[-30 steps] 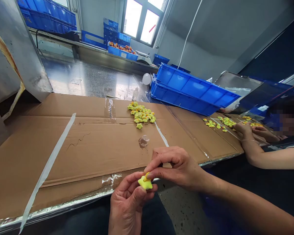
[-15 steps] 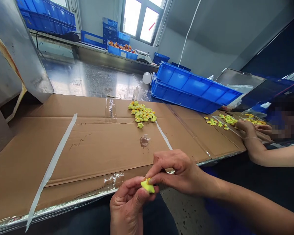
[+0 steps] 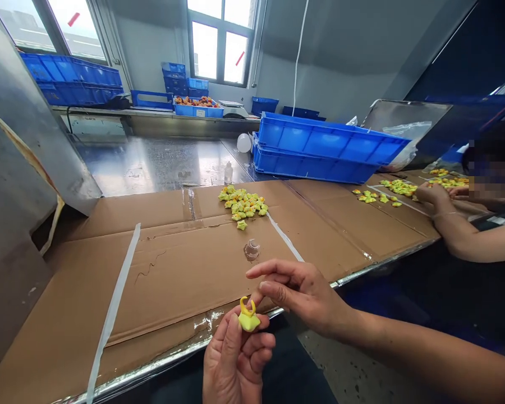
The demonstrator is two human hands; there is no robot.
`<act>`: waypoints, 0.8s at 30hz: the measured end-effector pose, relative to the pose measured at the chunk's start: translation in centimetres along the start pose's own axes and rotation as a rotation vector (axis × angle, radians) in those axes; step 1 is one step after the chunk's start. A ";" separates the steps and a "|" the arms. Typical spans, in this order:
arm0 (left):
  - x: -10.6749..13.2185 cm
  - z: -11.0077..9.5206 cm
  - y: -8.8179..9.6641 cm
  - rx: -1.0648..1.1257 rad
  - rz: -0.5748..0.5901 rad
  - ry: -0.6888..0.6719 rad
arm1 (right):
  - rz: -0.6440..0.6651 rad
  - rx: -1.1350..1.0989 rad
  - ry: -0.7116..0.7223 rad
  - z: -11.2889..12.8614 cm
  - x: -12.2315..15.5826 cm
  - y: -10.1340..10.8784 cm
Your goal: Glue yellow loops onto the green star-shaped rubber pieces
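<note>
My left hand (image 3: pixel 238 353) pinches a small yellow-green star-shaped piece (image 3: pixel 249 321) between thumb and fingers, close to the table's front edge. A curved, open yellow ring (image 3: pixel 244 308) stands up from the top of that star. Just right of it is my right hand (image 3: pixel 297 289), with index finger and thumb apart and no object visible between them. Beyond both hands a small clear cup (image 3: pixel 251 250) sits on the cardboard. Farther back lies a pile of similar yellow-green stars (image 3: pixel 244 203), some with orange parts.
Cardboard (image 3: pixel 185 264) with strips of white tape covers the table. Behind the pile stand a small clear bottle (image 3: pixel 228 173) and stacked blue crates (image 3: pixel 320 160). At right, a co-worker's arm (image 3: pixel 454 224) reaches toward more yellow pieces (image 3: pixel 398 188). A metal panel (image 3: pixel 29 129) rises at left.
My right hand has drawn off the star and its fingers have parted. The curved ring now shows upright on the piece. The view has tilted and shifted.
</note>
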State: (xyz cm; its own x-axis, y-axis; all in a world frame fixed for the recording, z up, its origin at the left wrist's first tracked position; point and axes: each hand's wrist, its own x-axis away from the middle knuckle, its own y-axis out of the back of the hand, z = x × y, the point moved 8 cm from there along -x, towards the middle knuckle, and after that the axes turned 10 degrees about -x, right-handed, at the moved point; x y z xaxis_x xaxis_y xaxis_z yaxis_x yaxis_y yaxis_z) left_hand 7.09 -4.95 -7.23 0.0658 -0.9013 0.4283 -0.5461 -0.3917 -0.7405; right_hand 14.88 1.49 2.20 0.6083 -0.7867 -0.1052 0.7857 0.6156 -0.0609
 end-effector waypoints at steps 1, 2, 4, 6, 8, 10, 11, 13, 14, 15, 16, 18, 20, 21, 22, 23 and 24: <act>0.0 0.2 0.0 0.007 0.009 0.021 | 0.003 -0.043 -0.010 -0.3 0.1 -0.1; 0.0 0.4 0.0 0.013 0.019 0.043 | 0.003 -0.071 -0.015 -0.5 0.3 -0.1; -0.1 0.7 0.0 0.016 0.032 0.074 | -0.001 -0.094 -0.014 -0.8 0.5 -0.1; 0.0 0.7 -0.1 0.008 0.033 0.085 | 0.008 -0.092 0.006 -0.7 0.7 -0.1; 0.1 0.7 -0.3 -0.005 0.036 0.084 | 0.032 -0.078 0.045 -0.3 1.0 -0.2; 0.3 0.8 -0.4 -0.023 0.035 0.079 | 0.051 0.005 0.104 0.4 1.3 -0.2; 0.4 0.9 -0.4 -0.032 0.032 0.074 | 0.061 0.078 0.144 0.8 1.5 -0.2; 0.6 1.0 -0.3 -0.060 0.025 0.055 | 0.082 0.238 0.224 1.6 2.0 -0.4; 0.6 1.0 -0.2 -0.074 0.022 0.039 | 0.096 0.295 0.256 1.9 2.2 -0.5; 0.7 1.0 -0.1 -0.089 0.018 0.021 | 0.110 0.327 0.280 2.1 2.4 -0.6; 0.7 1.0 0.0 -0.108 0.015 -0.001 | 0.124 0.341 0.297 2.2 2.5 -0.7; 0.8 0.7 0.4 -0.151 -0.001 -0.056 | 0.137 0.343 0.313 2.2 2.6 -0.7; 0.8 0.2 0.6 -0.205 -0.019 -0.128 | 0.156 0.285 0.292 1.7 2.4 -0.5; 0.9 -0.1 0.7 -0.234 -0.026 -0.167 | 0.171 0.225 0.260 1.3 2.2 -0.4; 0.9 -0.4 0.7 -0.258 -0.033 -0.210 | 0.188 0.149 0.223 0.8 2.0 -0.3; 1.1 -0.7 0.7 -0.279 -0.038 -0.255 | 0.200 0.068 0.188 0.4 1.9 -0.2; 1.2 -1.0 0.6 -0.295 -0.043 -0.299 | 0.204 -0.003 0.166 0.1 1.8 0.0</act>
State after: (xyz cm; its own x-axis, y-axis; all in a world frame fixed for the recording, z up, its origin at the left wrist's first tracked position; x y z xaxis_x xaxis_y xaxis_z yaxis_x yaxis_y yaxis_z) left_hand 5.98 -6.10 -6.64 0.3095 -0.9162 0.2547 -0.7503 -0.3998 -0.5264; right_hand 15.93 0.08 2.12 0.7272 -0.6282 -0.2767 0.6482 0.7611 -0.0246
